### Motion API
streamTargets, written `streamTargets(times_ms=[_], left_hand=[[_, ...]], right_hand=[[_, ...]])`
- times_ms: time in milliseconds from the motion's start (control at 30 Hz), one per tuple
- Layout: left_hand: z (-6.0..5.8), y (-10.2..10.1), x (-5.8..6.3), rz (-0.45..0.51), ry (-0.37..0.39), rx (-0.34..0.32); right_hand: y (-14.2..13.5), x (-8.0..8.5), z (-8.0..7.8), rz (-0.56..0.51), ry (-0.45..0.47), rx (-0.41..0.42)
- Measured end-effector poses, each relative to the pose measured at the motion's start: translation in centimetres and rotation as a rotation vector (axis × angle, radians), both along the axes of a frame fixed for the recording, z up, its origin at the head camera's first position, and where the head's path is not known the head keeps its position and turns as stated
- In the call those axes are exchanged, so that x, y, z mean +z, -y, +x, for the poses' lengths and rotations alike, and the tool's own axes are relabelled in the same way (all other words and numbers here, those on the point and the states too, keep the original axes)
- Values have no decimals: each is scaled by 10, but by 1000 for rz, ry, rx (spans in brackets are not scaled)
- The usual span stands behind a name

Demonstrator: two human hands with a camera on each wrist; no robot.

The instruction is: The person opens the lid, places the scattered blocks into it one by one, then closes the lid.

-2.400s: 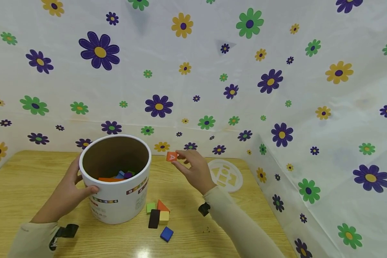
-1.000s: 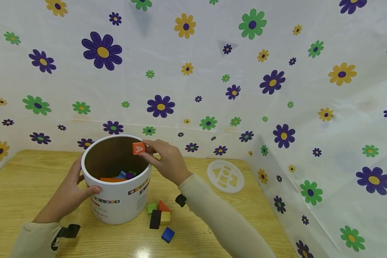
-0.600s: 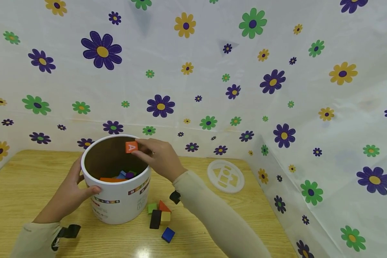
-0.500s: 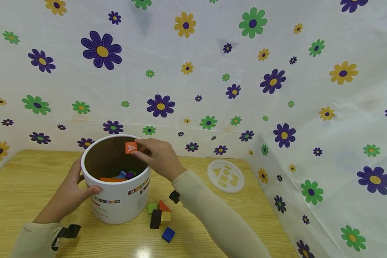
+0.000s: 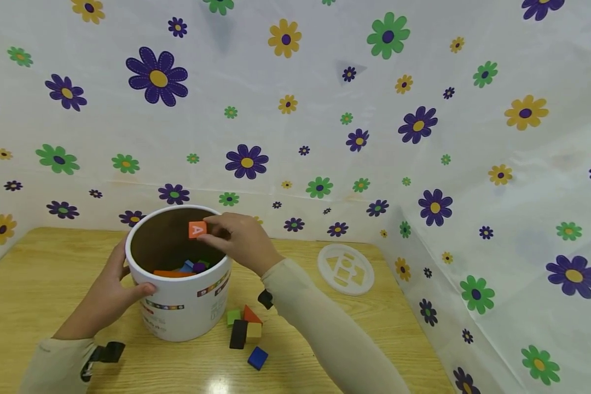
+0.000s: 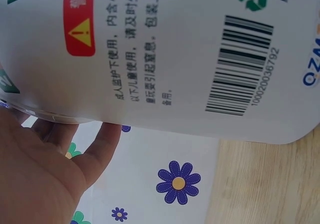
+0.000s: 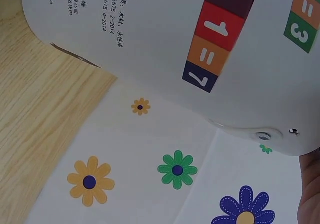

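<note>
My right hand (image 5: 248, 241) pinches an orange-red letter block (image 5: 197, 230), marked with a white A, between thumb and fingers. Hand and block are over the mouth of a white bucket (image 5: 184, 306), at its right side. Around the bucket's left side, my left hand (image 5: 105, 293) holds it, thumb on the front below the rim. The left wrist view shows the fingers of that hand (image 6: 55, 169) against the bucket's printed wall (image 6: 180, 59). Inside lie several coloured blocks, among them an orange piece (image 5: 174, 273) and a purple one (image 5: 199, 267). In the right wrist view only a sliver of my right hand (image 7: 309, 189) shows.
On the wooden table (image 5: 305, 328), right of the bucket, lie a green block (image 5: 233, 317), a red triangle (image 5: 251, 314), a black block (image 5: 238, 334), a yellow block (image 5: 253, 331) and a blue block (image 5: 258, 358). Farther right is a white cut-out disc (image 5: 327, 268). Flowered sheeting (image 5: 305, 82) walls the back and right.
My right hand has carried the letter block leftward from beside the bucket to over its mouth, and slightly down in the last half second. The left hand keeps its hold.
</note>
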State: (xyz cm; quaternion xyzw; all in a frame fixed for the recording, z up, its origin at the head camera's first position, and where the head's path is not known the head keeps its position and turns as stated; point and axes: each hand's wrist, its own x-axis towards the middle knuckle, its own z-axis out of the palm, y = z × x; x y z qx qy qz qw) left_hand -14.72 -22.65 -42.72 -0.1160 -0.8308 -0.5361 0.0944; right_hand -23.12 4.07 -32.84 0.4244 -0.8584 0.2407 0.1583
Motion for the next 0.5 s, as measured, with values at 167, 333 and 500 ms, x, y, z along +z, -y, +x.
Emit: streamTargets(times_ms=[167, 333, 500], left_hand=[[1, 0, -3, 3, -8, -8], [1, 1, -1, 3, -26, -6], [1, 2, 0, -4, -27, 0]], right_hand=[[0, -3, -2, -17, 35, -5], [0, -5, -4, -46, 49, 7], [0, -7, -4, -58, 51, 7]])
